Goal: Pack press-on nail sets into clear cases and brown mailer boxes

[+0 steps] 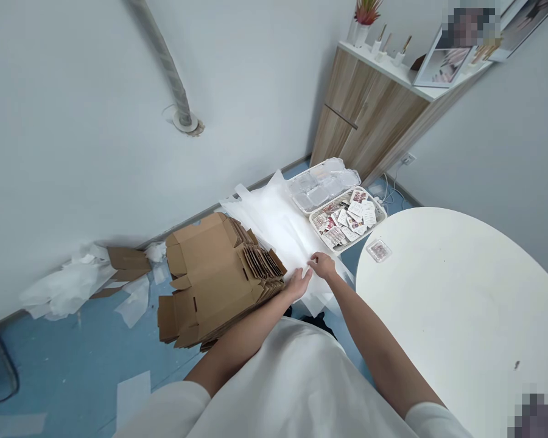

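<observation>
White foam sheets point(274, 213) lie in a loose pile in the middle, between stacked flat cardboard boxes point(214, 267) and two plastic baskets. Over the near part of the pile, my left hand point(298, 284) touches the sheets with its fingers a little apart. Close to its right, my right hand point(322, 266) pinches the thin white sheet between thumb and fingers. The near basket point(338, 246) holds many small printed cards or packs. The basket behind it point(307, 210) holds clear plastic cases.
A round white table point(456, 304) stands at the right, with a small clear case point(379, 250) near its edge. Behind is a wooden cabinet point(369, 100) with frames on top. Crumpled wrapping point(73, 286) and a cardboard piece point(128, 260) lie on the floor by the left wall.
</observation>
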